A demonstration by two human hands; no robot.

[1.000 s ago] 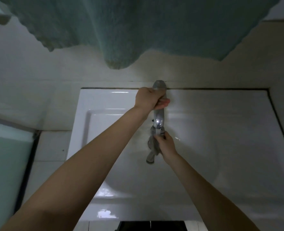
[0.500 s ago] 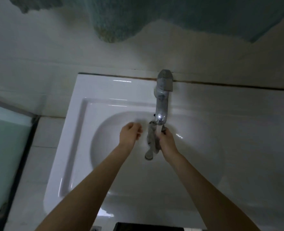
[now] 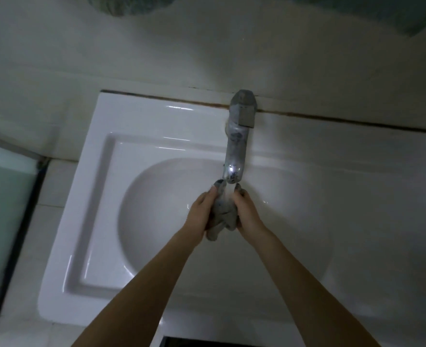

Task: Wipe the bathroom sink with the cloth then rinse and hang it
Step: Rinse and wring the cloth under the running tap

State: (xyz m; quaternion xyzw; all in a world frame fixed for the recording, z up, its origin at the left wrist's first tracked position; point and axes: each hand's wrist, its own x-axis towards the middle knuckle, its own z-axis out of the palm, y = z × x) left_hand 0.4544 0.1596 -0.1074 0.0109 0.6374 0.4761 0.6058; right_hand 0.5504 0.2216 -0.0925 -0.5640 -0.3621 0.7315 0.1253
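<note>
On the left I see a green panel (image 3: 5, 196), then the white sink (image 3: 86, 221). My left hand (image 3: 198, 216) grasps the grey cloth (image 3: 223, 214) from its side; my right hand (image 3: 248, 212) grasps it from the other, so both hands are closed on it. The cloth hangs over the basin, directly below the faucet (image 3: 234, 156) spout. I judge I am rinsing: I should keep the bunch under the spout, knead and turn it, then squeeze downward. Its long axis runs toward the spout, with 1 loose tail pointing back at me.
</note>
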